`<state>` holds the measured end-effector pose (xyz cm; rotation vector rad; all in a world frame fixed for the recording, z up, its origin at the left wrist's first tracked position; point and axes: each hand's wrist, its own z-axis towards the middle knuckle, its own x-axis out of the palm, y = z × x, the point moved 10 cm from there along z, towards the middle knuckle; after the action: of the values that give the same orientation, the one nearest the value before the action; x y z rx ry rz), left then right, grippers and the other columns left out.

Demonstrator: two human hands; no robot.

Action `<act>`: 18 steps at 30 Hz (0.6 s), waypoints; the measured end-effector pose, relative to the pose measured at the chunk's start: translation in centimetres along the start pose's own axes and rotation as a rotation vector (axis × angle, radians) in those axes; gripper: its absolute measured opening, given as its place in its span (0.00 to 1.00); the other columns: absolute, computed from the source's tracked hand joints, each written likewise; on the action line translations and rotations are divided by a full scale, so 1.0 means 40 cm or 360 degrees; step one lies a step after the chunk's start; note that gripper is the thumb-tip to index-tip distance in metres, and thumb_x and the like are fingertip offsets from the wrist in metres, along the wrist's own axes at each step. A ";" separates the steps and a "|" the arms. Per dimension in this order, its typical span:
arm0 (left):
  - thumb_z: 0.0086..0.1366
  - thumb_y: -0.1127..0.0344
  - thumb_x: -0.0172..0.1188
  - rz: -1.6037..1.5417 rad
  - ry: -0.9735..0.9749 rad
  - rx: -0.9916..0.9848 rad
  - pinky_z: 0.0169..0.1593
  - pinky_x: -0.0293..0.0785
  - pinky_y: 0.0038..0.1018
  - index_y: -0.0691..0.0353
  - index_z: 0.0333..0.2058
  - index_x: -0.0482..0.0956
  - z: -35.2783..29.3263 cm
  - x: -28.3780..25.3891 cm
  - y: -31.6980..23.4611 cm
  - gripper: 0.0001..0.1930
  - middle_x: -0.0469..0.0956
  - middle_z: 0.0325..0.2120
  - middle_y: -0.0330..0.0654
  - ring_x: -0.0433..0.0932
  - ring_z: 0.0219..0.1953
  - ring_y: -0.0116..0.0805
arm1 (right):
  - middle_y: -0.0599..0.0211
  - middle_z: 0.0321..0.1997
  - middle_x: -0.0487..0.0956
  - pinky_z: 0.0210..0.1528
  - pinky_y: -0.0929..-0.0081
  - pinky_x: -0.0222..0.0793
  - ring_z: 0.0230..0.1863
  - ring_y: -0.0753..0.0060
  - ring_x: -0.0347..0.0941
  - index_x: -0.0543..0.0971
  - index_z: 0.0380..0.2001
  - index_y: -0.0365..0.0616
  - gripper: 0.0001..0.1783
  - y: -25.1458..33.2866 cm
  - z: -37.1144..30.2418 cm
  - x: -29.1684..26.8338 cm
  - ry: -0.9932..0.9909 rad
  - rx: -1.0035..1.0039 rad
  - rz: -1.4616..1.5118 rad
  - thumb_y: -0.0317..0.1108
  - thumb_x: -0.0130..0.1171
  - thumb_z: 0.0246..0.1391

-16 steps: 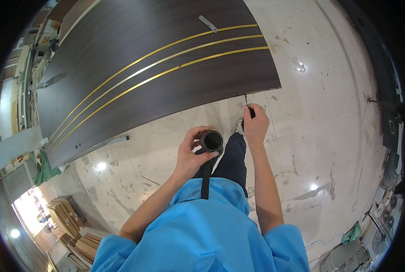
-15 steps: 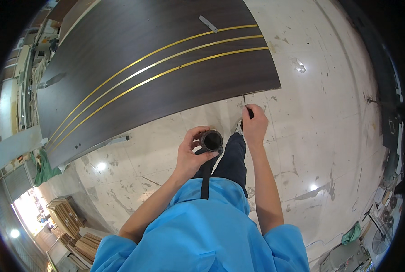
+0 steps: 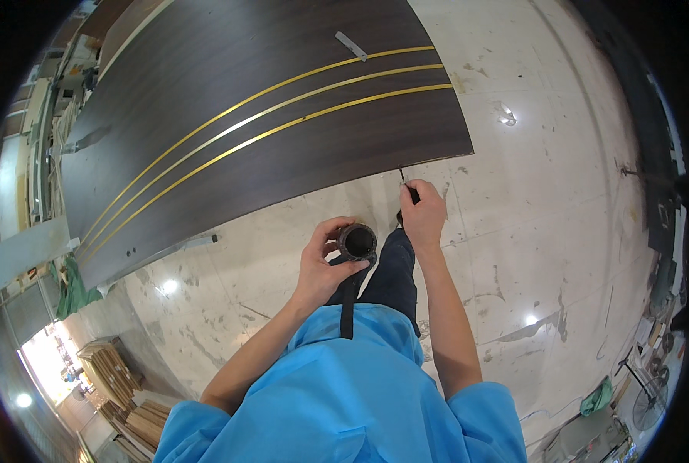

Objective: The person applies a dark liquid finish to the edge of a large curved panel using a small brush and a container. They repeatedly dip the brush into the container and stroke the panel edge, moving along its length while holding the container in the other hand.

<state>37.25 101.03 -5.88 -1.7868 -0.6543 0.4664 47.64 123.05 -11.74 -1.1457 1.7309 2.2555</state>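
In my left hand (image 3: pixel 320 258) is a small dark round cup (image 3: pixel 359 242), its fingers and thumb curled around the side and its open mouth facing up. My right hand (image 3: pixel 425 214) pinches a slim brush-like tool (image 3: pixel 414 194) with a dark handle. The thin tip of that tool points away from me, at or just short of the near edge of a big dark wood-grain panel (image 3: pixel 344 143); I cannot tell whether it touches. Three gold strips (image 3: pixel 304 120) run lengthwise across the panel.
A flat grey metal piece (image 3: pixel 350 45) lies on the panel near the far gold strip. Below the panel's near edge is a light bar with a black end (image 3: pixel 200 241). Stacked brown boards (image 3: pixel 111 369) stand at lower left, and a fan (image 3: pixel 650 403) at lower right.
My right hand has shifted a little to the left along the panel's near edge with the tool. The left hand and cup stay nearly in place.
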 end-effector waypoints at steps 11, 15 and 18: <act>0.52 0.77 0.77 0.0017 0.0036 -0.0009 0.64 0.71 0.35 0.56 0.61 0.73 0.011 0.015 -0.013 0.37 0.76 0.60 0.38 0.75 0.60 0.33 | 0.56 0.36 0.84 0.43 0.58 0.76 0.39 0.49 0.82 0.84 0.35 0.41 0.06 -0.005 0.009 -0.001 0.0016 0.0017 -0.0022 0.33 0.66 0.58; 0.52 0.76 0.77 0.0038 0.0004 0.0030 0.63 0.73 0.36 0.57 0.61 0.75 0.012 0.015 -0.020 0.36 0.77 0.59 0.37 0.77 0.58 0.33 | 0.57 0.39 0.85 0.43 0.57 0.76 0.40 0.49 0.82 0.84 0.35 0.42 0.06 -0.052 0.028 -0.064 -0.0227 0.0173 -0.0069 0.33 0.66 0.58; 0.52 0.76 0.77 0.0038 -0.0005 0.0044 0.62 0.74 0.36 0.57 0.60 0.75 0.010 0.014 -0.020 0.35 0.78 0.59 0.37 0.78 0.58 0.34 | 0.58 0.37 0.84 0.42 0.57 0.76 0.39 0.49 0.81 0.83 0.34 0.42 0.06 -0.048 0.035 -0.069 -0.0183 0.0084 -0.0068 0.33 0.67 0.57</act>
<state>37.28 101.89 -5.23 -1.7696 -0.6262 0.4926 49.83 125.96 -11.52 -1.0115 1.6959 2.1908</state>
